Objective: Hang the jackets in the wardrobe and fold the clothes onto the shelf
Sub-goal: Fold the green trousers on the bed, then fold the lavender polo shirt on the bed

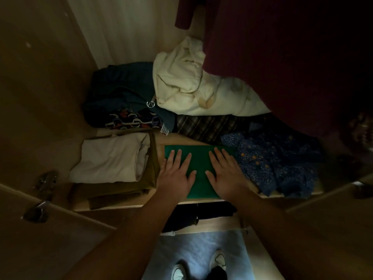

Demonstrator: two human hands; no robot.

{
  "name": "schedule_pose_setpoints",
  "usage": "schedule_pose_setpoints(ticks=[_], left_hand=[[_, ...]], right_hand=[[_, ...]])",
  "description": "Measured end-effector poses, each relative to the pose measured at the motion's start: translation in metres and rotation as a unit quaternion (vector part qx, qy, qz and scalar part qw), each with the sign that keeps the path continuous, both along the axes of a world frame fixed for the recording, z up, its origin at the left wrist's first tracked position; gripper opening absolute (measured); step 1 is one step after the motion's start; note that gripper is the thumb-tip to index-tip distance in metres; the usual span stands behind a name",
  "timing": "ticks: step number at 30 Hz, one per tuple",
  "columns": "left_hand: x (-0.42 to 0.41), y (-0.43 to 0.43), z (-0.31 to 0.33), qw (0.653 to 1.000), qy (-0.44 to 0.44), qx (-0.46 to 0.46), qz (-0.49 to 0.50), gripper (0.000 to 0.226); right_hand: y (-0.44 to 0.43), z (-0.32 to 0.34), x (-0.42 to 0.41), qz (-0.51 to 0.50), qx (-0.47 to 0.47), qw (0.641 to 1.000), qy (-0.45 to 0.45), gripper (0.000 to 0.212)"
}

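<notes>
green folded cloth lies on the shelf; left hand and right hand press it, fingers spread. next, let go and fold another.

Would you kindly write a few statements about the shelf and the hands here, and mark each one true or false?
1. Both hands, left hand and right hand, lie flat on the folded green cloth. True.
2. The green cloth hangs from a hanger. False: it lies on the wardrobe shelf.
3. A folded white garment lies to the left of the green cloth. True.
4. The blue patterned garment is neatly folded to the left of the green cloth. False: it lies rumpled on its right.
5. A dark red garment hangs above the shelf. True.
</notes>
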State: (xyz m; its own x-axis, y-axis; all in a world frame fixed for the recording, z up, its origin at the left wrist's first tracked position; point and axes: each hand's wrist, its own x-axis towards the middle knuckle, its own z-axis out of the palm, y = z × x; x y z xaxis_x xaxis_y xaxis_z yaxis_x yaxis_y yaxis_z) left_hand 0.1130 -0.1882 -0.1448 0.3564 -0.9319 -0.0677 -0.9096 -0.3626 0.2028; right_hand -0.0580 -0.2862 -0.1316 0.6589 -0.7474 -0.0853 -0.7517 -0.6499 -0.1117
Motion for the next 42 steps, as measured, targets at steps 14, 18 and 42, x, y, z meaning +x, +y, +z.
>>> schedule_pose_setpoints(ticks=[14, 18, 42], left_hand=[[-0.131, 0.063, 0.09, 0.972, 0.098, -0.072, -0.201, 0.059], [-0.229, 0.104, 0.097, 0.941, 0.076, -0.068, -0.322, 0.06], [-0.795, 0.545, 0.067, 0.607, 0.007, -0.012, -0.795, 0.065]], right_hand=[[0.153, 0.078, -0.182, -0.205, -0.078, 0.966, -0.136, 0.063], [0.236, 0.079, -0.267, -0.312, -0.078, 0.939, -0.118, 0.064], [0.857, 0.064, -0.673, -0.806, -0.107, 0.577, -0.08, 0.063]])
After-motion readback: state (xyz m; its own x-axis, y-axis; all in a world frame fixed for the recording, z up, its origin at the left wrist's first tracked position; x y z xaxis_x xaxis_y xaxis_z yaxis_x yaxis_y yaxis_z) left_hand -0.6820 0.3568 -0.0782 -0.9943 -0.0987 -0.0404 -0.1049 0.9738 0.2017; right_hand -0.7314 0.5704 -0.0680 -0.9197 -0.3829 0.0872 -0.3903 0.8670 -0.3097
